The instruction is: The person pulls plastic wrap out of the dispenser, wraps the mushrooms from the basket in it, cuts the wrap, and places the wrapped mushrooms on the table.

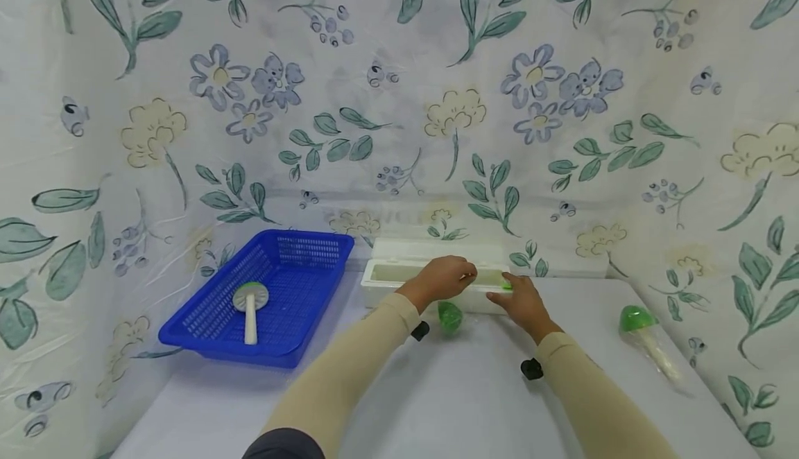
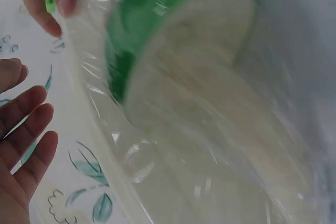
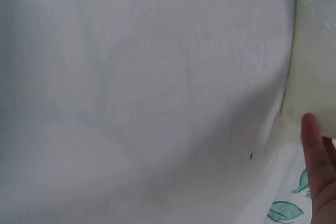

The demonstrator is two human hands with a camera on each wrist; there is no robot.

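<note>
A long white box (image 1: 390, 294) with its lid (image 1: 431, 247) raised stands at the back of the table. My left hand (image 1: 440, 280) is over its front rim; in the left wrist view the fingers (image 2: 31, 129) are spread and hold nothing. At the box's right end my right hand (image 1: 526, 306) grips the rim, thumb on the front wall, beside a small green piece (image 1: 506, 281). In front of the box lies a mushroom-shaped utensil (image 1: 449, 318), green-capped and pale-handled, wrapped in clear plastic. The left wrist view shows this wrapped utensil (image 2: 152, 30) up close.
A blue basket (image 1: 312, 306) stands on the left, with an unwrapped green-and-white utensil (image 1: 251, 306) in it. Another wrapped green-capped utensil (image 1: 643, 327) lies near the table's right edge. Patterned sheeting (image 1: 399, 133) hangs behind the table (image 1: 468, 403).
</note>
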